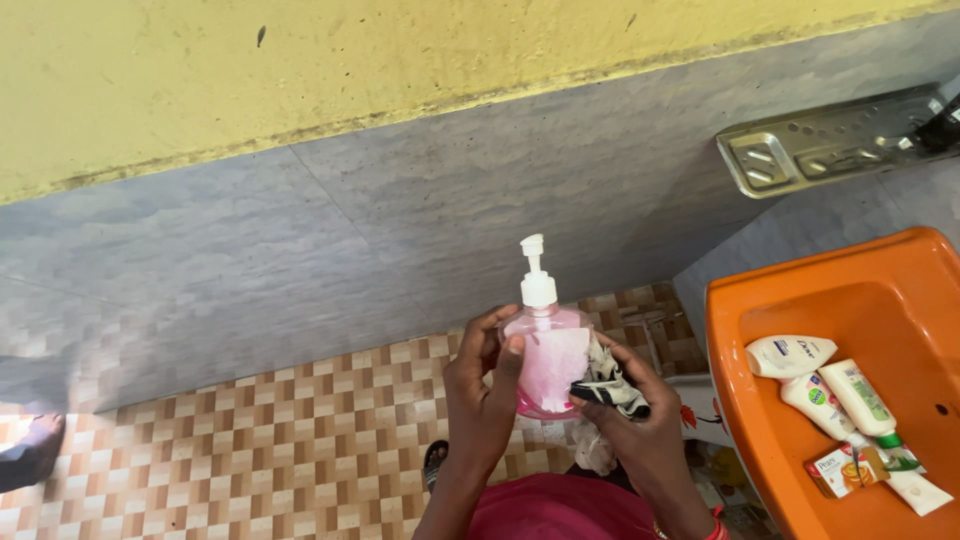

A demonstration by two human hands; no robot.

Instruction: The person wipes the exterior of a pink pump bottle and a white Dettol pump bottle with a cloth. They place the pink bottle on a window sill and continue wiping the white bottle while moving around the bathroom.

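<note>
Left hand (482,385) is wrapped round the left side of a pink pump bottle (547,358), thumb laid up the front of it and fingers curled behind; the grip is closed on the bottle, which stands upright in mid-air between both hands. Right hand (640,425) is closed on a crumpled cloth (610,385), white with a dark stripe, and presses it against the bottle's right flank and lower front. More of the cloth hangs down below that hand, just beside the wrist.

Bottle: rounded, translucent pink body, pale label area on the front, white pump head (535,270) rising straight up above the left thumb, nozzle pointing left. Whether any liquid is on the surface cannot be told.

Below both hands, a red garment (560,512) covers the person's lap or torso. Beneath and to the left of the left hand lies a checked floor (250,450) of brown and cream tiles. Behind the hands stands a grey tiled wall (330,230), with a yellow painted band (300,70) above it.

To the right of the right hand, well apart, is an orange basin (800,300). Lying in it: a white bottle (790,355) on its side, two white-and-green tubes (845,400) just beside it, and a small orange carton (845,468) near their lower ends. Above the basin, fixed to the wall, is a metal soap rack (830,145).

At far left, level with the hands, a dark object (30,450) lies on the floor; its kind cannot be told.
</note>
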